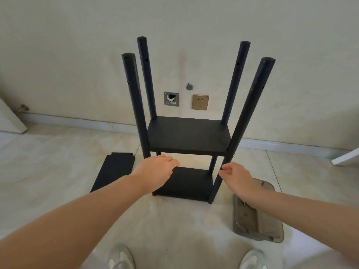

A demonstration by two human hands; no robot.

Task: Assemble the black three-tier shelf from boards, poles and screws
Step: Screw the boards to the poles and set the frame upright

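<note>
A black shelf frame stands upright on the tiled floor before the wall, with a bottom board point(186, 184) and a middle board point(189, 135) fixed between its poles. The front right pole point(250, 107) and the others rise bare above the middle board. A third black board point(114, 170) lies flat on the floor to the left. My left hand point(155, 171) hovers with straight fingers just below the middle board's front edge, over the bottom board. My right hand point(236, 176) is beside the front right pole's lower part, thumb and fingertips at the pole; whether they pinch something small I cannot tell.
A grey tray point(270, 232) with small screws in it lies on the floor at the right, under my right forearm. The wall behind has a gold socket point(200, 102) and an open junction box point(171, 99). A white door edge point(13, 118) stands at the far left. My shoes show at the bottom.
</note>
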